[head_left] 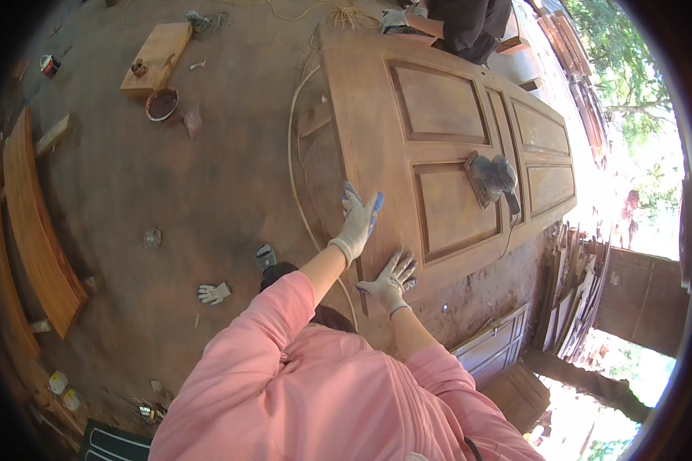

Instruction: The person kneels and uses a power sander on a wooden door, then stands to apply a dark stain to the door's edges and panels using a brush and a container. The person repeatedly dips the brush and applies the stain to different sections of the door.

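A large panelled wooden door [377, 131] lies flat in front of me. Both my hands wear white work gloves with pink sleeves behind them. My left hand [357, 220] rests flat on the door's near left stile, fingers spread. My right hand [392, 278] is pressed flat on the door's near edge, fingers apart. Neither hand holds anything. An electric sander [492, 178] sits on the door between two panels, well right of my hands, its cord trailing off the door's edge.
Another person in dark clothes with a gloved hand [396, 19] is at the door's far end. On the dirt floor lie a loose glove [214, 292], a wooden board [155, 58] with a bowl [162, 104], curved planks [34, 223] at left, and stacked timber [577, 292] at right.
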Demonstrator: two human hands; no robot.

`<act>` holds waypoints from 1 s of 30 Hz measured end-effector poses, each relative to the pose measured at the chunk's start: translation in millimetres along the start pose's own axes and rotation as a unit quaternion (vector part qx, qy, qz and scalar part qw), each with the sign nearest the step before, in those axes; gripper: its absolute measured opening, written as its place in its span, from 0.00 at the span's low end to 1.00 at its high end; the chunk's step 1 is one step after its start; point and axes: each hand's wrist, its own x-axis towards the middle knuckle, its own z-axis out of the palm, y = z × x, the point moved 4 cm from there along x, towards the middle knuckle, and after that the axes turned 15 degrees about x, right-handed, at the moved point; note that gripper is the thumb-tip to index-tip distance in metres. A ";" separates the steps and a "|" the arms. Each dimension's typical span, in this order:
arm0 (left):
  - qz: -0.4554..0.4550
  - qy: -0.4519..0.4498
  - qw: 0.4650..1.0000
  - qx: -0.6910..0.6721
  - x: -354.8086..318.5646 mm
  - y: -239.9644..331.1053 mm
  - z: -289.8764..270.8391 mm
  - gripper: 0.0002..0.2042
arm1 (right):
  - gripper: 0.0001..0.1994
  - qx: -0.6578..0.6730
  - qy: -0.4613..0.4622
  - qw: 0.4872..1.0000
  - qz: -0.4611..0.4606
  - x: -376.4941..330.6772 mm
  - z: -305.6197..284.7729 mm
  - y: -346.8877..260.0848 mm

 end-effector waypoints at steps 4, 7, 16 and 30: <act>0.032 -0.010 0.993 -0.113 -5.7 17.0 -0.7 0.49 | 0.79 0.000 -0.004 1.000 0.000 -4.9 -3.8 -4.0; 0.031 -0.002 0.998 -0.047 -33.2 7.2 -1.6 0.49 | 0.79 0.013 -0.013 1.000 -0.003 -5.2 -4.5 -2.3; -0.047 -0.116 0.988 0.093 -94.6 -51.7 -17.2 0.49 | 0.82 0.055 -0.029 0.997 -0.049 -5.7 -8.6 6.1; 0.295 -0.052 0.759 0.578 -112.3 -45.9 24.5 0.46 | 0.46 0.091 0.101 0.961 -0.242 -23.0 -13.3 103.4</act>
